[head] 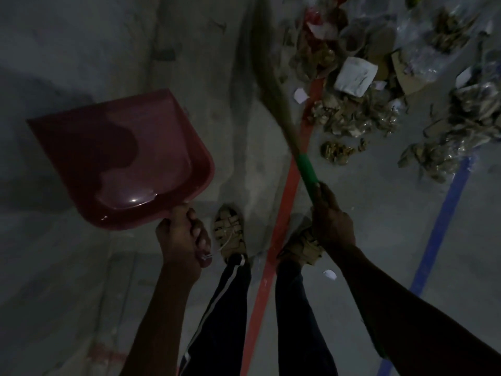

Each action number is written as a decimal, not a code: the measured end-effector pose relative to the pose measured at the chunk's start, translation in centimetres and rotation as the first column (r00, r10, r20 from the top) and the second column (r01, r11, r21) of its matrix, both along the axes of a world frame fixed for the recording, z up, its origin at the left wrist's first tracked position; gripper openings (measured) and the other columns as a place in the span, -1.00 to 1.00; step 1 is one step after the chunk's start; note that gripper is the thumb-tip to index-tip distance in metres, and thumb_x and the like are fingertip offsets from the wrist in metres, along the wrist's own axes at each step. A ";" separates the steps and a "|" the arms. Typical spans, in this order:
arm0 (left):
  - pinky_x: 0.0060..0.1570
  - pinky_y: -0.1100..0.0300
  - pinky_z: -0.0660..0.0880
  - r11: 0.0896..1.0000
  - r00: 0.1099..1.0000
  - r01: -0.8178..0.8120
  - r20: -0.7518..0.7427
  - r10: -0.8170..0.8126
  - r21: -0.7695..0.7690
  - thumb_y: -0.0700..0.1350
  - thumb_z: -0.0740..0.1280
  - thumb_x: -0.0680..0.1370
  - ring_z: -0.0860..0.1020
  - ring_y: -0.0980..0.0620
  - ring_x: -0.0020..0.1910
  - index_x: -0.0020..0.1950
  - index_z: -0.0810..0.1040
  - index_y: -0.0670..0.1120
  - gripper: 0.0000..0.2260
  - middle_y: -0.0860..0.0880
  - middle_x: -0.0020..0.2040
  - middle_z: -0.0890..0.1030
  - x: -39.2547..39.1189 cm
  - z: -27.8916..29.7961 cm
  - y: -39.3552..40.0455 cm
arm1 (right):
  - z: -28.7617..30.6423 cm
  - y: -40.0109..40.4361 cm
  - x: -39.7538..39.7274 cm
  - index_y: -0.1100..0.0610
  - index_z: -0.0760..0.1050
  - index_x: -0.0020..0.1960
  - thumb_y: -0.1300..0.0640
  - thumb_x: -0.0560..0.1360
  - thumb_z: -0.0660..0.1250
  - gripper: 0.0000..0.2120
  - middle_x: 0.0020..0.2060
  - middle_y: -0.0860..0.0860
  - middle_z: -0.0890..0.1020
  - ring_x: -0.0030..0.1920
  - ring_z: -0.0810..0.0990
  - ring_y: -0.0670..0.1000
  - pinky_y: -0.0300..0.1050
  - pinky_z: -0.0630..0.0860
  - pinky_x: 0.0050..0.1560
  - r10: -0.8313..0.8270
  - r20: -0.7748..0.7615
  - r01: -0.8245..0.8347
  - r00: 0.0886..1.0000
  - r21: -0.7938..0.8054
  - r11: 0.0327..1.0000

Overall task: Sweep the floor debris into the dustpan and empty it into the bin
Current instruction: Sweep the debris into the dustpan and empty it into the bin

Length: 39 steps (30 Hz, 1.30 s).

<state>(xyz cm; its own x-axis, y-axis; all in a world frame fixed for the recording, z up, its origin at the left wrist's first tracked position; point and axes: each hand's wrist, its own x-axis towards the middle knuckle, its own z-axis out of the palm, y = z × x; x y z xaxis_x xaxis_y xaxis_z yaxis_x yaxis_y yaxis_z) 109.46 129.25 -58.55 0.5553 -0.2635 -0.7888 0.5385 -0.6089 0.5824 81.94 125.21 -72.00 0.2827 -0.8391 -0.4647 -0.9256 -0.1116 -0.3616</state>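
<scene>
the left hand grasps the handle of a red dustpan, held up off the grey floor — its scoop looks bare inside. the right hand clenches round the green grip of a grass broom, whose bristles reach up beside the debris pile — crumpled paper, scraps, plastic — lying past a red floor line, near a blue floor line.

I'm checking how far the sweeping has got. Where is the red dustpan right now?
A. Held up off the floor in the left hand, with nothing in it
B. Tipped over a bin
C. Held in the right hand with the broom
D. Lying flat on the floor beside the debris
A: the left hand grips the red dustpan by its handle, its tray bare, while the debris lies on the floor ahead.
</scene>
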 end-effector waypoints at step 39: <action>-0.53 0.35 0.21 0.999 0.994 0.037 -0.098 -0.040 -0.038 -0.02 0.30 0.63 0.25 0.04 -0.66 -0.29 0.38 -0.09 -0.68 -0.06 -0.48 0.28 -17.4 1.8 8.8 | 3.6 8.0 -14.3 -0.09 0.19 0.54 0.14 0.55 0.30 -0.39 0.20 0.00 0.58 -0.07 0.63 0.04 0.06 0.63 -0.10 -0.237 -0.033 0.235 0.971 0.323 0.917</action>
